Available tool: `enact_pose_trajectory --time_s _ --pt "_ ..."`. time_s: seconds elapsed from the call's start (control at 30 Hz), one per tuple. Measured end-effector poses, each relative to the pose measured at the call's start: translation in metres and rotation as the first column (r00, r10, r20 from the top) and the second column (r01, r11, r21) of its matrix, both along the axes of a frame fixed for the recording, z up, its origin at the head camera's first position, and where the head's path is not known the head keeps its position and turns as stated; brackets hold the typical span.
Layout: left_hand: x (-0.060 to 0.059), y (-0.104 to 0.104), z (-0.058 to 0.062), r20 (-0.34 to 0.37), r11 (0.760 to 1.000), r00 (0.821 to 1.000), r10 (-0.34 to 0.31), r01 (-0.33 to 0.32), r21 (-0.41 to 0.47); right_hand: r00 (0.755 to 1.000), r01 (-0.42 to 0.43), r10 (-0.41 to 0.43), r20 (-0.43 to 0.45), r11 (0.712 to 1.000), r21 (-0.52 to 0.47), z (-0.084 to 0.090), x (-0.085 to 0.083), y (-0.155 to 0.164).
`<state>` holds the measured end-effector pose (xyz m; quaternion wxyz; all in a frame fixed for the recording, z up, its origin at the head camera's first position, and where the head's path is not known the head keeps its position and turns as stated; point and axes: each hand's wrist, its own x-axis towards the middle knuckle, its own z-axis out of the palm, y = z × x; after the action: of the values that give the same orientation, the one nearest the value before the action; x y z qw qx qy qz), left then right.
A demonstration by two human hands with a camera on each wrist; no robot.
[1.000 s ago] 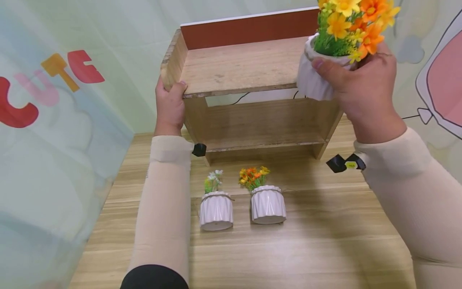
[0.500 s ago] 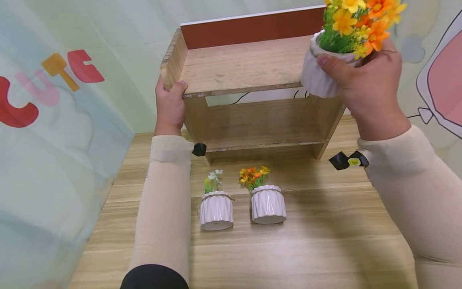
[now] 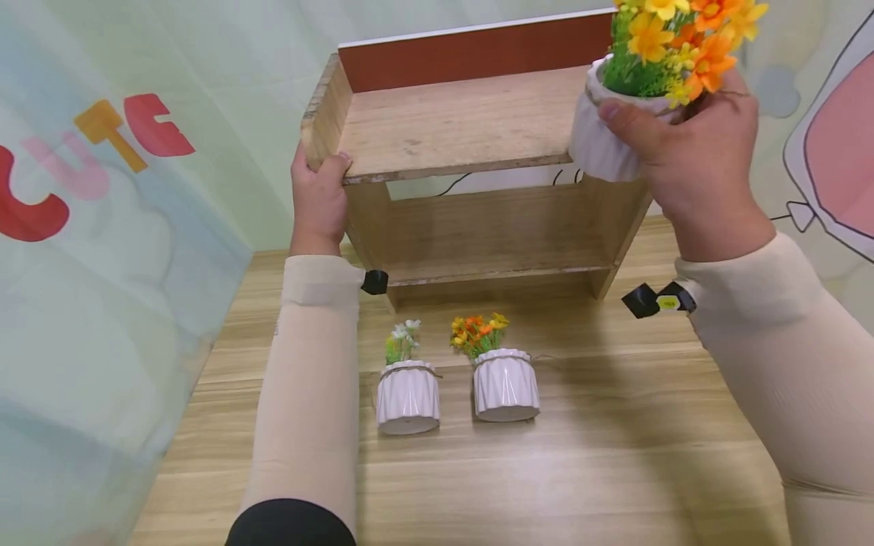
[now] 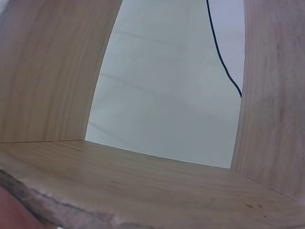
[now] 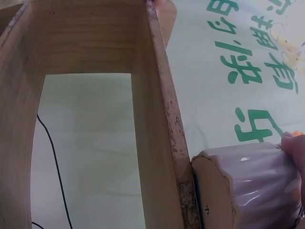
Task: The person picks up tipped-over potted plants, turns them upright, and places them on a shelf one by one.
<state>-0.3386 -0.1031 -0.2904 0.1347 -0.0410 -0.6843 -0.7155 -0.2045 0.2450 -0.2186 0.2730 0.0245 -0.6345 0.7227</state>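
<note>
- A pale printed backdrop with red, pink and orange letters (image 3: 102, 152) is hanging at the far left, behind the light wood-grain surface (image 3: 614, 470).
- The upper left corner of the two-tier raw wooden shelf (image 3: 451, 121) is being gripped by the left hand (image 3: 317, 201), its fingers curled round the side board, apparently so that the shelf is being steadied.
- Two small white ribbed ceramic pots are standing just beside each other on the surface in front of the shelf: one with white flowers (image 3: 407, 394), one with orange and yellow flowers (image 3: 505, 383).
- A larger white ribbed pot of yellow and orange artificial flowers (image 3: 608, 140) is being held by the right hand (image 3: 690, 152), fingers wrapped round its body, thumb across the front.
- The pot is being kept upright against the front right edge of the top shelf board, seemingly level with it; in the right wrist view its base (image 5: 219, 191) is lying against that edge.
</note>
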Motion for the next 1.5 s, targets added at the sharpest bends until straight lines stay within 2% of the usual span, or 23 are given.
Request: enact_pose_trajectory --time_s 0.1,0.37,0.67,0.87,1.03,1.17,1.27,1.5 --pt "0.001 -0.002 0.000 0.001 1.000 1.000 0.001 -0.001 0.002 1.000 -0.006 0.006 0.008 1.000 0.004 0.000 -0.003 0.000" --pt "0.001 -0.001 -0.001 -0.008 1.000 1.000 -0.003 0.003 0.008 0.995 0.019 -0.025 0.097 0.998 0.061 -0.001 -0.009 0.005" --pt "0.001 -0.003 -0.001 0.006 1.000 1.000 -0.005 0.005 -0.002 0.994 0.030 -0.033 0.100 0.999 0.033 -0.002 -0.011 0.004" --pt "0.001 -0.006 0.000 0.022 1.000 1.000 0.000 0.000 0.014 0.998 0.038 -0.039 0.049 0.999 0.023 -0.003 -0.013 -0.001" --pt "0.002 -0.007 0.001 0.027 1.000 1.000 0.008 -0.009 0.014 0.995 0.052 -0.057 0.082 0.997 0.065 -0.001 -0.015 -0.004" --pt "0.003 -0.007 0.001 0.005 1.000 1.000 0.007 -0.007 0.024 0.986 0.073 -0.090 0.139 0.990 0.123 0.002 -0.016 -0.004" --pt "0.003 -0.007 0.000 -0.011 0.999 1.000 -0.002 0.002 0.038 0.982 0.086 -0.111 0.151 0.982 0.166 0.002 -0.018 -0.003" --pt "0.003 -0.005 0.001 0.000 0.999 1.000 0.001 -0.001 0.032 0.979 0.088 -0.117 0.167 0.981 0.172 0.001 -0.019 -0.001"
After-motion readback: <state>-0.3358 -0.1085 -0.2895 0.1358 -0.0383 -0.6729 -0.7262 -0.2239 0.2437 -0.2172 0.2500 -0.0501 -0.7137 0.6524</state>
